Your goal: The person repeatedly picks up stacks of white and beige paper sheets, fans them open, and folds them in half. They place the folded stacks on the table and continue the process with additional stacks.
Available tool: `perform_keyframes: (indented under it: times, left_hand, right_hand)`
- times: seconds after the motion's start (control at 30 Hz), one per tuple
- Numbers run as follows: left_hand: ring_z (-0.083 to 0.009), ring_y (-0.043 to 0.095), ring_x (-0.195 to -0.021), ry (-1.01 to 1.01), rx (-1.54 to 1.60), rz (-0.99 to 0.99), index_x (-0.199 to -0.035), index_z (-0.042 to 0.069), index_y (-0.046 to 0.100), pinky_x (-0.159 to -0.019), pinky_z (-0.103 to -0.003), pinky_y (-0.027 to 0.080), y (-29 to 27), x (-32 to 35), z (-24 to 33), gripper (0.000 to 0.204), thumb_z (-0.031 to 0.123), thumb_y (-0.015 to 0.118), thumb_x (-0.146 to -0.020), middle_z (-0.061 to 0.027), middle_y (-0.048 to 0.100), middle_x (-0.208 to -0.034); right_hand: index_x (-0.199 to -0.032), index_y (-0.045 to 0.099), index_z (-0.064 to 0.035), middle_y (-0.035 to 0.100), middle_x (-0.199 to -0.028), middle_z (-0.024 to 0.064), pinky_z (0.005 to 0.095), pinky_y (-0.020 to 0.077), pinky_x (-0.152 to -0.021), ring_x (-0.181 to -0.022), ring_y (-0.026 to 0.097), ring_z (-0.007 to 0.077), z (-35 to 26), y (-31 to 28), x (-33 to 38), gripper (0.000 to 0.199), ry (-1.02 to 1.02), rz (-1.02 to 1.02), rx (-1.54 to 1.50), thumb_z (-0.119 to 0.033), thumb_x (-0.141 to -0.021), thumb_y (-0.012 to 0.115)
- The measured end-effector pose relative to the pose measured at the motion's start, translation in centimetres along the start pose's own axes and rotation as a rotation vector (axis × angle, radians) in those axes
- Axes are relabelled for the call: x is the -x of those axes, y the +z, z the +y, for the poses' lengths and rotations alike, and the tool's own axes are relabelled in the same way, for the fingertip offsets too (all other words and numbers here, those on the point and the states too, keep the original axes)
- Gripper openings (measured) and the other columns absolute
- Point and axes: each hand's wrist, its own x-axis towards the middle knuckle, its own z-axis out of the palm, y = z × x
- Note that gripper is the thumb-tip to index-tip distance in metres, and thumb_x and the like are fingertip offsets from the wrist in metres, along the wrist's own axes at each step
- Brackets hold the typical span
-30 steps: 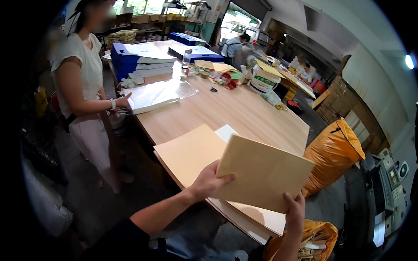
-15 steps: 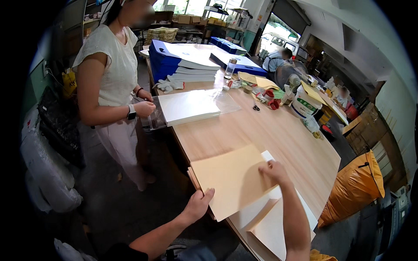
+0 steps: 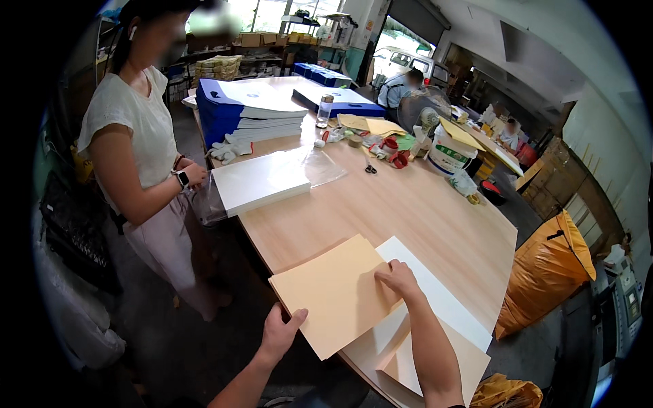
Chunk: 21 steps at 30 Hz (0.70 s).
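Both hands are on a small stack of tan paper sheets [image 3: 333, 292] at the near edge of the table. My left hand [image 3: 279, 333] grips its lower left edge, thumb on top and fingers underneath. At the right edge, my right hand [image 3: 396, 277] has its fingers closed on the sheets, thumb side down on the top face. White board sheets [image 3: 445, 299] lie under and beyond my right forearm. A cream folded piece [image 3: 435, 353], partly covered by that forearm, rests on them.
A co-worker [image 3: 136, 136] stands at the left, hands at a clear plastic bag around a white paper stack [image 3: 262, 180]. Farther back are blue-and-white stacked sheets [image 3: 252, 112], a glass bottle [image 3: 325, 111], scissors [image 3: 370, 168], tape rolls [image 3: 398, 159] and a white bucket [image 3: 449, 153]. An orange sack [image 3: 544, 279] stands right.
The view has shifted, so the scene sits farther left. Both hands still hold the tan sheets, and more of the white board shows at their right.
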Motion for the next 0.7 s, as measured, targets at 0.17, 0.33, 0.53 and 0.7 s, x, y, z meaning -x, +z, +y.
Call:
perform_keyframes:
  times: [0.17, 0.33, 0.53, 0.7]
  left_hand:
    - [-0.0146, 0.066, -0.085, 0.322, -0.161, -0.051, -0.117, -0.004, 0.057, -0.079, -0.029, 0.052, 1.0, -1.0, 3.1, 0.040, 0.018, 0.075, -0.088, -0.0097, 0.070, -0.096]
    - [-0.0141, 0.060, -0.083, 0.617, -0.316, -0.218, -0.105, 0.004, 0.063, -0.073, -0.027, 0.050, 0.4, -3.1, 6.8, 0.029, -0.003, 0.076, -0.080, -0.0054, 0.062, -0.089]
    - [-0.0120, 0.054, -0.106, 0.293, 0.164, -0.301, -0.116, 0.005, 0.052, -0.091, -0.028, 0.045, 0.0, -5.4, 3.5, 0.032, 0.002, 0.070, -0.090, -0.0025, 0.058, -0.112]
    - [-0.0109, 0.052, -0.110, 0.417, 0.373, -0.273, -0.117, 0.006, 0.051, -0.097, -0.029, 0.045, 2.8, -5.2, 3.0, 0.038, 0.009, 0.076, -0.088, -0.0021, 0.058, -0.116]
  right_hand:
    - [-0.124, 0.058, -0.0011, 0.062, -0.119, 0.0139, 0.0396, 0.0485, -0.096, -0.113, 0.058, 0.0235, 2.1, -2.3, 1.4, 0.056, -0.082, -0.121, -0.724, -0.027, -0.076, 0.075]
    - [-0.115, 0.063, -0.0008, 0.066, -0.110, 0.0082, 0.0347, 0.0498, -0.093, -0.102, 0.063, 0.0215, 5.7, -5.4, 5.6, 0.035, -0.241, -0.198, -1.160, -0.002, -0.080, 0.070]
    - [-0.124, 0.058, -0.0001, 0.064, -0.119, 0.0090, 0.0366, 0.0462, -0.101, -0.114, 0.059, 0.0212, 5.7, -3.0, 8.8, 0.045, -0.262, -0.128, -1.125, -0.006, -0.082, 0.075]
    - [-0.127, 0.055, 0.0021, 0.062, -0.122, 0.0088, 0.0357, 0.0409, -0.105, -0.120, 0.055, 0.0206, 5.5, -2.9, 8.3, 0.054, -0.329, 0.004, -1.218, -0.009, -0.078, 0.075]
